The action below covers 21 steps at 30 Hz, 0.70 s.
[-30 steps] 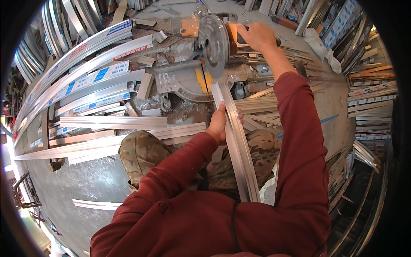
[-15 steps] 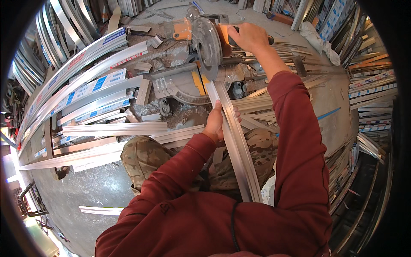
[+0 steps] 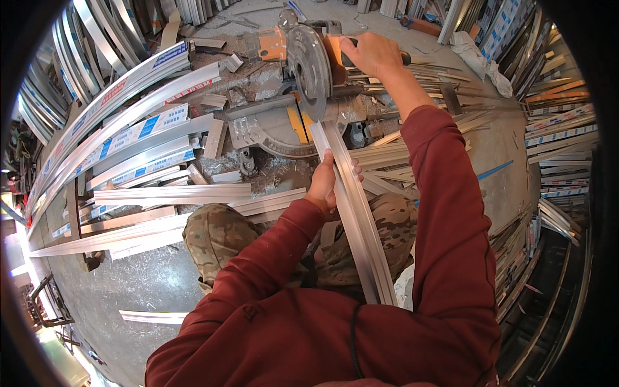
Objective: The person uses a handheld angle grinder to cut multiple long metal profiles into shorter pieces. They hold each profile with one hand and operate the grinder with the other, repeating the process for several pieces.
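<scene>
My left hand is wrapped round a long silvery metal profile, which runs from my lap up to the front of the miter saw. The profile's far end lies close to the saw's round blade; whether they touch I cannot tell. Up at the saw head, my right hand grips the black and orange saw handle. The blade is raised above the yellow insert of the saw table. Most of my left fingers are hidden behind the profile.
Long metal profiles with printed film lie in a pile at the left. Thin offcut strips cover the floor right of the saw. Stacked profiles line the right side, below a white cloth. My knees flank the held profile.
Almost nothing differs. Both hands keep their grips, and the saw head and profile stay where they were, with only a tiny shift in view.
</scene>
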### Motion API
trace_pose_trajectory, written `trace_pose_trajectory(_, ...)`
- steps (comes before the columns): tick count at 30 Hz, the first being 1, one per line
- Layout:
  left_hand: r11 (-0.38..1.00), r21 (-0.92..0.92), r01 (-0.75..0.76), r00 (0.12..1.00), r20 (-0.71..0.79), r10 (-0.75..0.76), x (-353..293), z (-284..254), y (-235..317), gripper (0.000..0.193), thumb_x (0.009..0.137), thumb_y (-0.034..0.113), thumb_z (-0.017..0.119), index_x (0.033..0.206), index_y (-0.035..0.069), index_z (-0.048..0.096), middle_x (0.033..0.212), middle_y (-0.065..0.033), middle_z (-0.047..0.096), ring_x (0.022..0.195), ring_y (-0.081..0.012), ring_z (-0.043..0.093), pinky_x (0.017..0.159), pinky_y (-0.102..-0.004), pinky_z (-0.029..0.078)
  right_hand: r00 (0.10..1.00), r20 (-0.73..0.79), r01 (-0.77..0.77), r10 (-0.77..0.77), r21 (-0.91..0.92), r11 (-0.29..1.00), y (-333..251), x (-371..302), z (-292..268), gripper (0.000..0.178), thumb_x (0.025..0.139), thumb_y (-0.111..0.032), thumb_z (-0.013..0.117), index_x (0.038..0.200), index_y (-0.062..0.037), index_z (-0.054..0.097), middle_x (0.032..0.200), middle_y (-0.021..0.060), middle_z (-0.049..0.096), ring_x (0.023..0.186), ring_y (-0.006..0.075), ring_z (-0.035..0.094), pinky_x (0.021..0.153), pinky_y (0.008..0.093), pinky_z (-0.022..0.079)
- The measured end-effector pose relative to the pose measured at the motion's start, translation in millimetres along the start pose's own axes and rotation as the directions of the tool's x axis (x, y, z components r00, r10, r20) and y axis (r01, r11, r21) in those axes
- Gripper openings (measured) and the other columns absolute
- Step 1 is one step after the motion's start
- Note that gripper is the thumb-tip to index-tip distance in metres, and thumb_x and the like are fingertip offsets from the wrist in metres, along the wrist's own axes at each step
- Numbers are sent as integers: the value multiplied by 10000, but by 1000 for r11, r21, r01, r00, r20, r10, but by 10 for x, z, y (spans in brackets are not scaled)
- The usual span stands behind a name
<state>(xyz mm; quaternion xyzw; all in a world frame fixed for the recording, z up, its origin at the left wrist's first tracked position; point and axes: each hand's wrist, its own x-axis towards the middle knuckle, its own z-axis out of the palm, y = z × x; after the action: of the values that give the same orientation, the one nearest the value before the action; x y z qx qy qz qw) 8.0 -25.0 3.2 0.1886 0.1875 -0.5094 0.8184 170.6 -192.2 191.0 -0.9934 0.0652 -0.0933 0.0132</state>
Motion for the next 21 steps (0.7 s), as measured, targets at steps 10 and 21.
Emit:
trace_pose_trajectory(10, 1000, -17, 24, 994, 103, -22, -12, 6, 60, 759, 1013, 614, 179, 1189, -42, 518, 932, -135, 606, 853, -280, 605, 815, -411, 540, 1000, 11, -1, 1, -2, 1000, 4, 1, 15, 696, 920, -579, 398, 809, 15, 742, 845, 235, 702, 846, 398, 678, 767, 480, 520)
trace_pose_trajectory(21, 1000, 2, 1, 989, 146, -1, 68, -12, 121, 757, 1011, 614, 185, 1166, -43, 528, 930, -141, 614, 843, -286, 618, 839, -413, 549, 1000, -10, 5, -5, -17, 1000, 7, -12, 19, 666, 914, -554, 428, 793, 23, 739, 825, 241, 697, 824, 404, 678, 759, 477, 520)
